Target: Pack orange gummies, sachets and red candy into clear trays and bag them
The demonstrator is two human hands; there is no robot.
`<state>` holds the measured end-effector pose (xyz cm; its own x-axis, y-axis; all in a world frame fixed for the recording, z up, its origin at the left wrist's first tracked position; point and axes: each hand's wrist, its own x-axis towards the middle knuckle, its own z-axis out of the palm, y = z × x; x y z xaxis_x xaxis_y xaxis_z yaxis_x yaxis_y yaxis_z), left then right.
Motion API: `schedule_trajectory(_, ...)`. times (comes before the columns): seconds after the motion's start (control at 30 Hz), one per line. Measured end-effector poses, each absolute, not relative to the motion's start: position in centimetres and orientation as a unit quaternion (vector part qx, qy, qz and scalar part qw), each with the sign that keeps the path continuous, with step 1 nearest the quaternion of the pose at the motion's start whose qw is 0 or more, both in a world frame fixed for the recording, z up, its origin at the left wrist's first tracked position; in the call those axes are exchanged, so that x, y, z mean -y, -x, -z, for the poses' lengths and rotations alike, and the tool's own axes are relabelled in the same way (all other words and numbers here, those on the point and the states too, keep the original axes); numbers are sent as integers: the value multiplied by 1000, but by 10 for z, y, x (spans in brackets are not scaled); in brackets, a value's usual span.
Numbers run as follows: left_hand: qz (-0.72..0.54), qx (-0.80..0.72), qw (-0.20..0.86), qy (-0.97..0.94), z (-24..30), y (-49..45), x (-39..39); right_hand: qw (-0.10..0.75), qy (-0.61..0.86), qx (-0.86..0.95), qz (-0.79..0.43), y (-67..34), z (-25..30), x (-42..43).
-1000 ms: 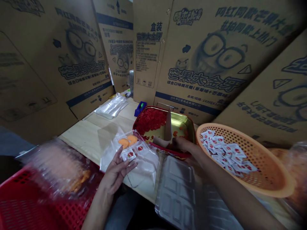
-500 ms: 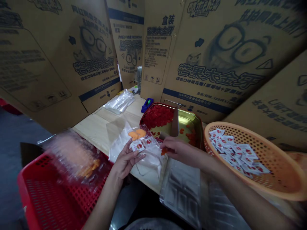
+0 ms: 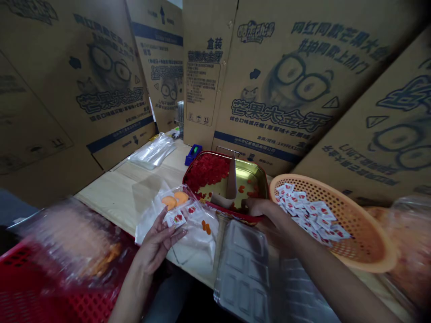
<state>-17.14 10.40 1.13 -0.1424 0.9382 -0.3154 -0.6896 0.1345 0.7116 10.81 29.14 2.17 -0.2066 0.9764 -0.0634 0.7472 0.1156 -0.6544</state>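
My left hand holds a clear plastic bag upright at its lower edge. Inside lie two orange half-round pieces, a white sachet with a red print and small orange bits. My right hand rests at the near rim of a red tray with a gold interior, its fingers reaching inside. A heap of red pieces fills the tray's left compartment, behind a cardboard divider. Whether those fingers hold anything is hidden.
An orange plastic basket holds several white sachets at right. A red crate with a blurred bag sits lower left. Clear moulded trays lie near me. Further back are a blue tape dispenser, flat plastic bags and upright printed cardboard sheets.
My right hand has moved back from above the bag to the tray. The small orange bits now lie inside the bag. My left hand still holds the bag.
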Motion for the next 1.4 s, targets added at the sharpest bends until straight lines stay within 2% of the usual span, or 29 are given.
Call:
schedule_trajectory(0.1, -639, -414, 630, -154, -9, 172, -105, 64, 568, 742, -349, -105, -9, -289)
schedule_trajectory(0.23, -638, -416, 629, -152, -8, 172, -108, 7, 540, 754, -374, -108, -4, -293)
schedule_trajectory(0.47, -652, -397, 629, -147, -8, 168, -114, 34, 562, 735, -377, -122, -8, -300)
schedule_trajectory(0.63, -656, -388, 631, -147, -7, 166, -117, 73, 570, 733, -365, -114, -44, -281)
schedule_trajectory(0.7, -652, -385, 636, -146, -7, 164, -118, 98, 509, 770, -372, -98, -62, -262)
schedule_trajectory(0.77, -649, -384, 641, -141, -8, 161, -119, 124, 389, 834, -372, -75, -75, -238)
schedule_trajectory(0.83, -650, -381, 643, -136, -9, 158, -119, 116, 283, 888, -343, -48, -83, -215)
schedule_trajectory(0.93, -658, -372, 642, -132, -10, 154, -119, 87, 215, 922, -309, -15, -84, -190)
schedule_trajectory(1.1, -664, -364, 640, -130, -11, 153, -116, 45, 222, 917, -327, 3, -78, -178)
schedule_trajectory(1.4, -665, -346, 647, -138, -13, 153, -115, 113, 249, 900, -340, -22, -67, -189)
